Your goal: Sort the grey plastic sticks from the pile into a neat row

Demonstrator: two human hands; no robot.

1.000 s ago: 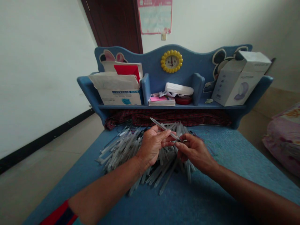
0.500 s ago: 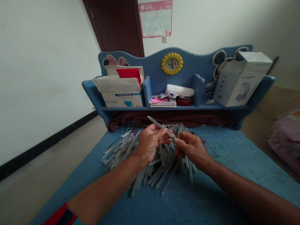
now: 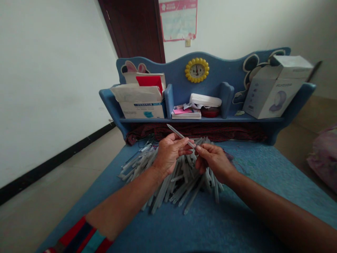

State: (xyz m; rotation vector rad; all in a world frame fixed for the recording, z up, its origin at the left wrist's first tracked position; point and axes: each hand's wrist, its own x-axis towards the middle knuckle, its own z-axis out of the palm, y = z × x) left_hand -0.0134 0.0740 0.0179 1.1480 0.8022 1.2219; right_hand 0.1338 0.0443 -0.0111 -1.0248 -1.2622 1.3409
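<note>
Holding one pen [image 3: 177, 131] in left hand [image 3: 168, 151], pinching near end with right hand [image 3: 214, 160], grip narrow. Only one up; many lying loose in pile [image 3: 163, 189] below grip, on worktop [image 3: 237, 211]. Can't tell finished count.

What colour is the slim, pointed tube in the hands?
The slim, pointed, plastic-looking tube is translucent greyish white, best seen in the head view.

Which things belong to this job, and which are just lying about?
In the job:
slim translucent plastic tube, held between left hand and right hand
loose pile of similar tubes

Apparently lying about:
yellow flower-shaped clock
purple-printed white cardboard box
dark red checked cloth
</note>
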